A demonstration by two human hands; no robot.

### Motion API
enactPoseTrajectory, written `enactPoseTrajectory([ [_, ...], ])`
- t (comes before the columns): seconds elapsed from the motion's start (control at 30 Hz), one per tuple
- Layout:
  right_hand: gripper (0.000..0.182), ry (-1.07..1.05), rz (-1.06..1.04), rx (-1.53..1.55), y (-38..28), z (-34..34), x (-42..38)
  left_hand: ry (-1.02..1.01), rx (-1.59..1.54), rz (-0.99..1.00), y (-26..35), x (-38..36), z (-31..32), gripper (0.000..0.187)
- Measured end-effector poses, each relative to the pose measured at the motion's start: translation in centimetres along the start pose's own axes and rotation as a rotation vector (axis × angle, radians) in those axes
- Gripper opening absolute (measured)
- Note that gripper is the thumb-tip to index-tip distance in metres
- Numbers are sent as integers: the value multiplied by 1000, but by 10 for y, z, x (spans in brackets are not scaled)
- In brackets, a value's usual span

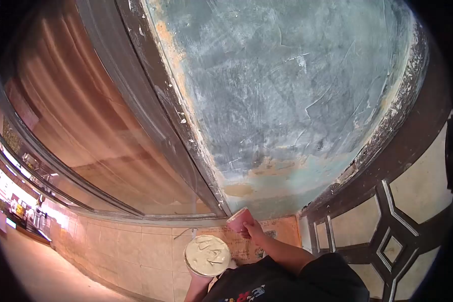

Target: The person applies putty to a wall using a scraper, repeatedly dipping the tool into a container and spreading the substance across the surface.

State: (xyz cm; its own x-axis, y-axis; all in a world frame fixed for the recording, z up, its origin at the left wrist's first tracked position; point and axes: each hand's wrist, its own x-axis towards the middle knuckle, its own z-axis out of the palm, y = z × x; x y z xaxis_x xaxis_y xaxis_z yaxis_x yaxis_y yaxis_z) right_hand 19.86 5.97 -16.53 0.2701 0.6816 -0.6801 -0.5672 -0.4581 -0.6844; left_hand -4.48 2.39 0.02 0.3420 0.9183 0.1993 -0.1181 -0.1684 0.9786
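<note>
My left hand [200,280] holds a round tub of cream-coloured putty [207,255] from below, its surface swirled and nearly level with the rim. To the right of it, my right hand [255,232] is closed around a pink flat spreader [240,220] with a pale coating along its far edge. The spreader is tilted up and to the left, close to the foot of the wall in this view. Ahead stands a wall panel [292,90] covered in patchy grey-blue filler, with bare tan and pale green areas low down.
A dark-framed glass pane [105,146] with a brown curtain behind it stands at the left. At the right is a dark door [372,226] with pale panels. Printed cardboard [287,229] lies by the wall's foot, beside floor tiles [126,246]. Putty specks mark both frames.
</note>
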Motion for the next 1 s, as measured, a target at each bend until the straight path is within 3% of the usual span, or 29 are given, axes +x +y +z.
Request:
enactPoseTrajectory([
  [0.1,28,-135,-18,67,-13,16,-2,24,-163,-90,0,4,0,82],
  [0.17,30,-161,-164,276,-27,34,-6,-32,-63,-25,-9,6,-8,75],
  [0.23,32,-98,-203,317,-53,55,-20,-11,-217,-181,-25,3,-15,65],
  [0.27,33,-38,-237,353,-65,64,-22,-87,-130,-98,-18,7,-14,60],
  [0.37,37,16,-320,514,-84,82,-11,-88,-147,-141,-9,10,-17,62],
  [0.5,35,12,-478,391,-69,70,21,-55,-246,-190,-10,11,-25,62],
  [0.57,36,113,-401,291,-43,58,36,-50,-38,-117,-14,9,-32,68],
  [0.67,36,165,-270,303,-21,36,35,-16,-248,-144,-2,11,-29,65],
  [0.8,34,150,-274,281,-17,34,30,4,-191,-179,-6,7,-42,65],
  [0.9,30,20,-417,282,-36,58,14,-34,-122,-162,-24,7,-53,70],
  [1.0,28,-24,-578,431,-58,81,13,-95,-79,-89,-21,12,-53,60],
])
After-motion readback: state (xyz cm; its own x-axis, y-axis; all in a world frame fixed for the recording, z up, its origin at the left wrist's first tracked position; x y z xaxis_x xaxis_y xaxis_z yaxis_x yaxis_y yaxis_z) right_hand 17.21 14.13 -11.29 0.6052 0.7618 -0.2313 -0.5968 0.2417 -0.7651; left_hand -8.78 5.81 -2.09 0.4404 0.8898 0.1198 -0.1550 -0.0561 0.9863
